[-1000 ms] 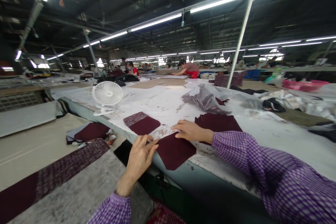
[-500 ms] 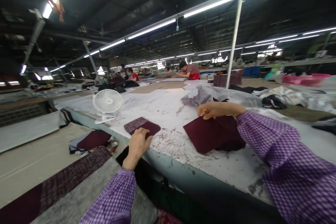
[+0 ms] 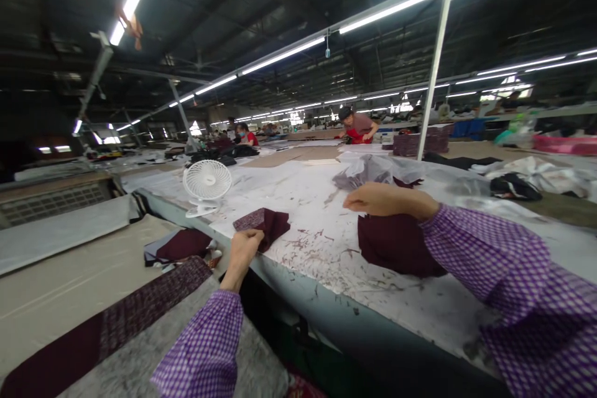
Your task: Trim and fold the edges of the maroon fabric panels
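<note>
My left hand (image 3: 245, 250) is closed in a pinch on the near edge of a maroon fabric piece (image 3: 275, 227), which has a speckled section and lies folded at the table's edge. Toward the right, my right hand (image 3: 380, 199) is held over a darker stack of maroon fabric pieces (image 3: 396, 249). Its fingers are pressed together and point left, past the stack's corner, and nothing shows at their tips. Part of the stack is hidden by my right hand and checked sleeve.
A white fan (image 3: 208, 180) stands near the table's left edge. Clear plastic (image 3: 368, 169) lies behind my right hand. Dark scraps dot the white tabletop (image 3: 312, 249). A long maroon strip (image 3: 116, 323) lies lower left. A metal pole (image 3: 436, 62) rises at right; co-workers (image 3: 359, 126) are farther back.
My left hand has gone from resting on the small fabric piece to pinching it, and the piece has buckled. The right-hand fabric's raised corner has dropped from my right fingers. The view has shifted slightly.
</note>
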Tool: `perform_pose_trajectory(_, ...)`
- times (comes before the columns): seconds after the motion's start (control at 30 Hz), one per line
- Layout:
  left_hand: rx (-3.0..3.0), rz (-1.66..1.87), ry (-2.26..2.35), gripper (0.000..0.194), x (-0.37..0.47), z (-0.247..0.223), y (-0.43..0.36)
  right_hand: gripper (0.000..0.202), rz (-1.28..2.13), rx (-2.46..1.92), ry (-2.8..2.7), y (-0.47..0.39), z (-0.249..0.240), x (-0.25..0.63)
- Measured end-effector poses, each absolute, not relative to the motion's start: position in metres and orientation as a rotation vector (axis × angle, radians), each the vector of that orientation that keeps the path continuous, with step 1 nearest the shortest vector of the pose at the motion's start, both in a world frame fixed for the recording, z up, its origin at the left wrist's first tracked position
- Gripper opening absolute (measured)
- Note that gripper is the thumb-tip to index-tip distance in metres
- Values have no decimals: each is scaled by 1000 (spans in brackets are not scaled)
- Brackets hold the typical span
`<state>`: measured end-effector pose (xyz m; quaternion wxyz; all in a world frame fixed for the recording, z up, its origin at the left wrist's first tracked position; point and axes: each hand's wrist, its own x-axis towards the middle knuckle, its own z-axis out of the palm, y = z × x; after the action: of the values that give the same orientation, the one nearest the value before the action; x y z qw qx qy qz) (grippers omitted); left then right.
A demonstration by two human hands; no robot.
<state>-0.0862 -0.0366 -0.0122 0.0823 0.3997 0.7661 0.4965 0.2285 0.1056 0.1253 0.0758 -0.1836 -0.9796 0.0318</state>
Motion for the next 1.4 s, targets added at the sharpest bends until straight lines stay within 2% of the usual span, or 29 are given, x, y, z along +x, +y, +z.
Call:
perform_pose_trajectory(0.17, 1117, 1623, 2097, 21, -94, -17, -33, 32, -36, -194, -2980, 69, 118, 129)
perform_pose_trajectory(0.3, 1098, 1680, 2019, 12, -92, -15, -35, 23, -105, -375, -3103, 63, 96, 60)
perform_pose_trajectory(0.37, 1067, 1744, 1970, 11, -89, -16, -36, 25, -100, -464, -3125, 62, 80, 39)
perform_pose_trajectory(0.53, 778, 2103, 1813, 12, -104, -15, -47, 44, -107, -574, -3092, 64, 42, 22)
perform_pose_trajectory(0.67, 565, 2382, 1653, 13, -146, 2, -85, 46, -48, -578, -3090, 69, 31, 17)
perform_pose_trajectory(0.73, 432, 2583, 1381, 11, -161, 12, -106, 46, 3, -590, -3089, 71, 31, 14)
perform_pose_trajectory(0.83, 413, 2652, 1255, 4, -159, 20, -125, 47, 121, -600, -3080, 75, 34, 13)
perform_pose_trajectory(0.87, 469, 2632, 1298, 1, -152, 19, -127, 48, 175, -586, -3082, 76, 37, 16)
perform_pose_trajectory(1.0, 680, 2461, 1693, 13, -118, 13, -123, 49, 405, -458, -3073, 78, 53, 44)
perform_pose_trajectory(1.1, 794, 2072, 2235, 10, -106, 17, -118, 37, 563, -366, -3067, 70, 68, 77)
perform_pose_trajectory(1.13, 836, 1937, 2407, 10, -103, 21, -116, 39, 685, -343, -3065, 65, 73, 88)
perform_pose_trajectory(1.2, 904, 1779, 2675, 13, -95, 31, -112, 54, 1134, -309, -3004, 55, 81, 108)
perform_pose_trajectory(1.3, 1018, 1727, 2918, 16, -71, 44, -106, 74, 1858, -206, -2801, 42, 85, 131)
perform_pose_trajectory(1.4, 1222, 1696, 3075, 15, -37, 48, -103, 82, 2322, -125, -2620, 34, 80, 146)
